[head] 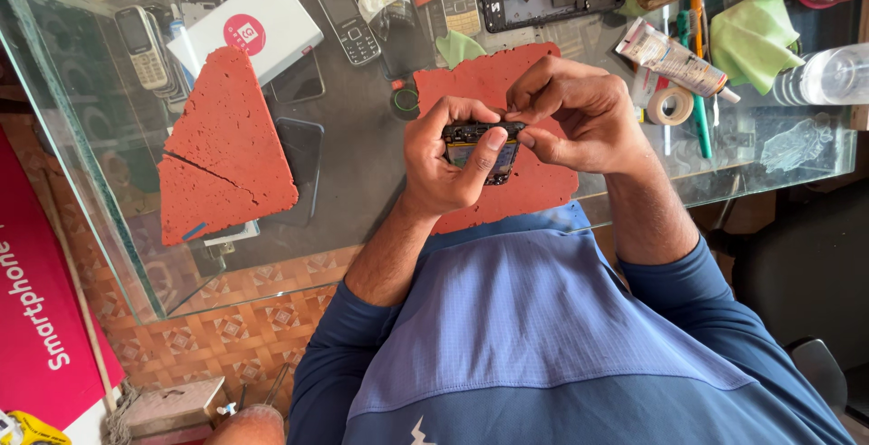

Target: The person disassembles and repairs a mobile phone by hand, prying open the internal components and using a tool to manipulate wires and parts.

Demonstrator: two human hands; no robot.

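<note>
From the left, I see a cracked red foam mat (226, 151) lying on the glass-topped table (81, 191), with a white flat box (244, 28) and a few old keypad phones (346, 18) beyond it. My left hand (444, 160) is raised over a second red mat (493, 78), wrist bent, fingers curled around a small opened dark phone body (480, 148), thumb lying across its face. My right hand (575, 114) comes in from above, knuckles up, thumb and forefinger pinched tight on the phone's top edge; what they nip is too small to tell.

I judge the step to be working a small part at that top edge. The next move calls for a steady left grip and a fine, light pull.

Further right lie a glue tube (674, 60), a tape roll (672, 105) and a green cloth (753, 38).
</note>
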